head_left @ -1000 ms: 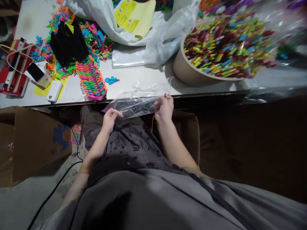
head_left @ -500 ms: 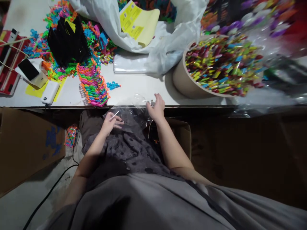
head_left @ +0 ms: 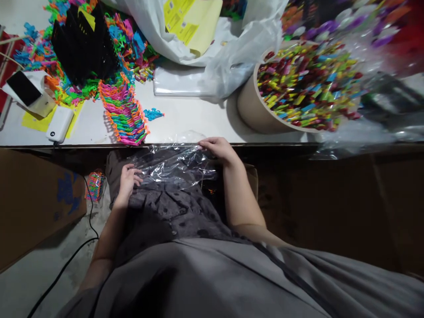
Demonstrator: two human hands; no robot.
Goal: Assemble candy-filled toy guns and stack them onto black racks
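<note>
While the clear bag [head_left: 172,167] stretches left to right above the lap [head_left: 179,212], the right hand [head_left: 220,149] pinches its far edge; the left hand [head_left: 128,179] curls loosely at its left end, grip unclear

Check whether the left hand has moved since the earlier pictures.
Yes: the left hand has shifted left, judged against the lone blue piece on the table.

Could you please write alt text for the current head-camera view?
The right hand holds crinkled clear plastic, the left hand at its other end, before a white table. On the table sit a row of colourful pieces and a heaped beige tub.
</note>
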